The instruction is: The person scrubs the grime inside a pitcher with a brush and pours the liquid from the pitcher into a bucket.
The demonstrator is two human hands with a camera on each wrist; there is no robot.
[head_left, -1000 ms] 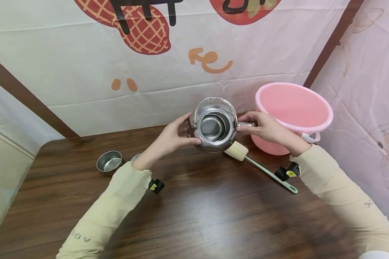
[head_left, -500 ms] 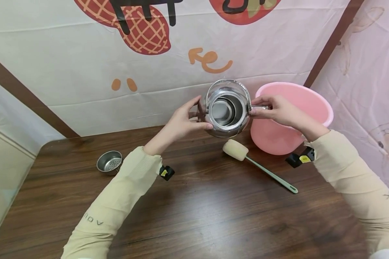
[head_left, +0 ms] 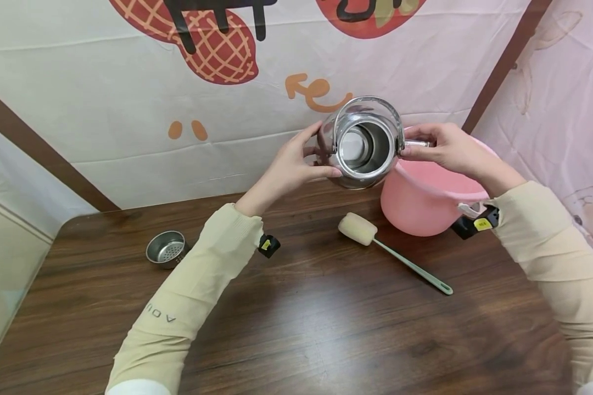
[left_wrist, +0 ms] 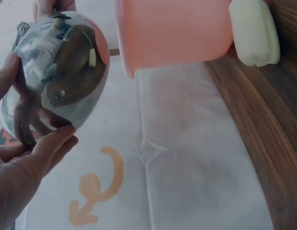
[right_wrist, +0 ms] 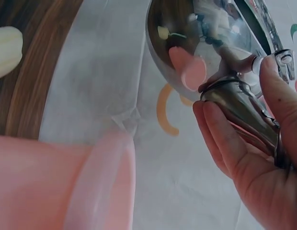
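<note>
A shiny steel kettle (head_left: pixel 375 151) is held up in the air, its wide mouth tilted toward the head camera and no lid on it. The arched bail handle (head_left: pixel 375 100) stands up behind the mouth. My left hand (head_left: pixel 291 164) grips the round body from the left, thumb near the front. With my right hand (head_left: pixel 452 148) I hold the spout (right_wrist: pixel 239 103) between thumb and fingers. The kettle hangs just left of and above the rim of a pink bucket (head_left: pixel 415 206). In the left wrist view the mirrored body (left_wrist: pixel 67 72) reflects the table and hand.
On the brown table (head_left: pixel 296 307) a sponge brush (head_left: pixel 358 229) with a green handle lies in front of the bucket. A perforated steel strainer (head_left: pixel 167 248) sits at the left. A patterned white cloth (head_left: pixel 128 104) hangs behind the table.
Both hands have lifted the kettle up and to the right, closer to the bucket. Its mouth now faces the head camera a bit differently. The brush and strainer have stayed put.
</note>
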